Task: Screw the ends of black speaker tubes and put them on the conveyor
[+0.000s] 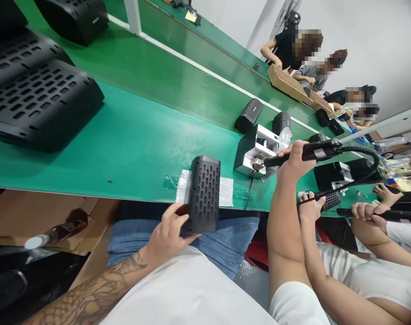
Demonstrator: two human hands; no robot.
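The left hand (pixel 166 234) is clamped on a black perforated speaker shell (pixel 202 194), thumb on its left face and fingers wrapped under the near end. The shell stands on end at the near edge of the green bench (pixel 131 135), above the person's lap. Its long axis runs near to far, the slotted side facing the camera, and its far end rests over a silvery pad (pixel 225 192) taped to the bench.

The right hand (pixel 295 160) is closed around a black powered screwdriver (pixel 313 152). The tool lies roughly level, long axis left to right, tip pointing left at a small grey and white unit (pixel 256 155) on the bench; whether the tip touches it is hard to make out. A black cable (pixel 367 167) loops from the tool's right end down toward the near right.

Just right of the person, a co-worker in white holds a thin tool in one hand (pixel 310 207) beside a small perforated part (pixel 332 198). Farther left, large black grilles (pixel 39 90) are stacked on the bench. Two dark speaker bodies (pixel 249 115) sit on the far strip of the bench, and more people work at cardboard trays (pixel 286 81) at the far right.
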